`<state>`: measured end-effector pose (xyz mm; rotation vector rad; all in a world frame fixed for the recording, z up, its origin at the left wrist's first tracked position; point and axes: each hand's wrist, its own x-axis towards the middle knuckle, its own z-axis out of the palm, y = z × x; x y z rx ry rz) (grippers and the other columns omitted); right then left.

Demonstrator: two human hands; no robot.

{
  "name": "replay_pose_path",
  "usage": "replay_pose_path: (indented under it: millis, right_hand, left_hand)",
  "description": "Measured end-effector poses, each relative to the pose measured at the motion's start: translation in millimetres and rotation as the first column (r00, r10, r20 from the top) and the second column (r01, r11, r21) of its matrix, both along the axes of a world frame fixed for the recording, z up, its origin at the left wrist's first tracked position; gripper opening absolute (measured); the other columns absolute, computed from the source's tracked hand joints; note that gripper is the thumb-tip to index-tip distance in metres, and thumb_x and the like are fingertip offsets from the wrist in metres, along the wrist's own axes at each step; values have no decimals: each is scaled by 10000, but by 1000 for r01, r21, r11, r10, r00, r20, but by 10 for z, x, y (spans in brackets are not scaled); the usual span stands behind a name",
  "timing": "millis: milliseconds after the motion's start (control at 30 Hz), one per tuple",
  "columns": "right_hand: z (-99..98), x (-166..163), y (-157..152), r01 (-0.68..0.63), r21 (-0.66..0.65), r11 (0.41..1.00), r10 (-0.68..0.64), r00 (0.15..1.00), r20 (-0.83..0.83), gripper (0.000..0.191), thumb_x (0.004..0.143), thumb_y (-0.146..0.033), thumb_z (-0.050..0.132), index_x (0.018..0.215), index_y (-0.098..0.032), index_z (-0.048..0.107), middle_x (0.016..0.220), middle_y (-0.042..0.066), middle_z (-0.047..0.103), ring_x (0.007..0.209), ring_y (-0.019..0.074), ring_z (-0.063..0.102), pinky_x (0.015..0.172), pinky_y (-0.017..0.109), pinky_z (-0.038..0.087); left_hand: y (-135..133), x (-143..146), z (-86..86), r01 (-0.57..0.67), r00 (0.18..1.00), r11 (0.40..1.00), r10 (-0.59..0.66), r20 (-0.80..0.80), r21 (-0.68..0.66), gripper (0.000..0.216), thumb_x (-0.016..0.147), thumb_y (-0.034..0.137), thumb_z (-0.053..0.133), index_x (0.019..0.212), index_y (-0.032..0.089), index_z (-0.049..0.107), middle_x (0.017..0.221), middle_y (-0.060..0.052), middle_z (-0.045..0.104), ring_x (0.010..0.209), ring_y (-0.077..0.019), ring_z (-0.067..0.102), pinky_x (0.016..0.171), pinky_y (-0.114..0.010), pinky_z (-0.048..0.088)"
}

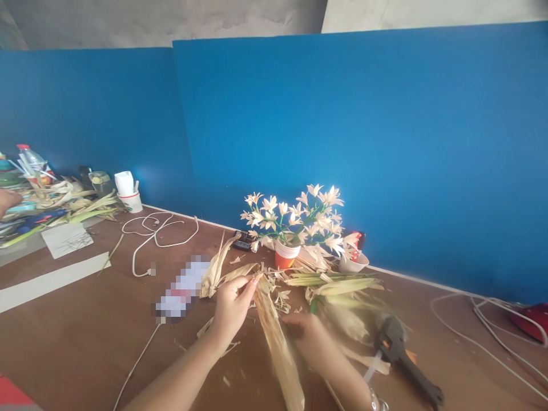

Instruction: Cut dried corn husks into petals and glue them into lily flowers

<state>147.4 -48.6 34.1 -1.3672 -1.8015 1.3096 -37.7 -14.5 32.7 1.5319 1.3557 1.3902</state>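
In the head view, the left hand (233, 302) has its grip pressed together, thumb against fingertips, pinching the upper end of a long dry husk strip (278, 348). The strip slants down above the bench (85, 342) toward the lower edge of the view, between the two hands. The right hand (303, 334) is just to the right of the strip and blurred; I cannot tell whether its grip is spread or pressed together, nor whether it touches the strip. A bracelet (379, 402) circles the right wrist.

Just beyond the hands lie small husk scraps (282, 298), and behind these stands an orange and white paper cup (286, 256) with pale flowers (295, 217) on green stems. A small dark device (244, 241) is to the left of the cup, a white bowl (354, 263) to its right. Greenish husk leaves (342, 285) spread in front of the bowl. A black glue gun (405, 359) lies to the right of the right hand.

Left of the left hand is a pixelated object (182, 288) with a thin cable, and farther back a loose white cable (160, 234). At the far left edge, a co-worker's hand (8, 200) is near a heap of husks (66, 194). A blue partition (342, 114) stands behind the bench.
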Motion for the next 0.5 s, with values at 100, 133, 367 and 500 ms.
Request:
replay_pose_path:
  millis: [100, 133, 367, 500]
  right_hand:
    - [25, 13, 2, 0, -38, 999, 1, 1000, 28, 268, 620, -127, 498, 736, -130, 740, 621, -7, 648, 526, 105, 505, 497, 187, 394]
    - [35, 16, 1, -3, -45, 999, 4, 999, 36, 272, 623, -130, 494, 740, -132, 739, 616, -9, 640, 512, 99, 495, 486, 185, 387]
    - [57, 14, -2, -6, -12, 1000, 7, 998, 65, 246, 661, -163, 496, 724, -136, 732, 539, -16, 573, 520, 107, 498, 485, 191, 384]
    - [63, 9, -5, 6, -3, 1000, -6, 998, 62, 207, 659, -175, 522, 701, -136, 721, 493, -27, 532, 493, 100, 467, 447, 182, 347]
  left_hand:
    - [10, -10, -13, 8, 1000, 998, -8, -7, 70, 215, 828, 298, 573, 892, 181, 741, 924, -69, 760, 898, -235, 690, 802, -303, 536]
    - [14, -12, -16, 9, 1000, 996, -8, -12, 90, 219, 828, 289, 572, 915, 184, 744, 961, -74, 758, 926, -238, 691, 826, -314, 539]
    - [17, -18, 0, 36, 998, 991, -28, -59, 130, 200, 824, 244, 580, 910, 202, 755, 943, -69, 764, 905, -239, 706, 821, -331, 563]
    - [19, -25, 4, 45, 998, 995, -41, -43, 88, 197, 817, 238, 589, 914, 206, 757, 945, -63, 764, 919, -242, 702, 836, -332, 555]
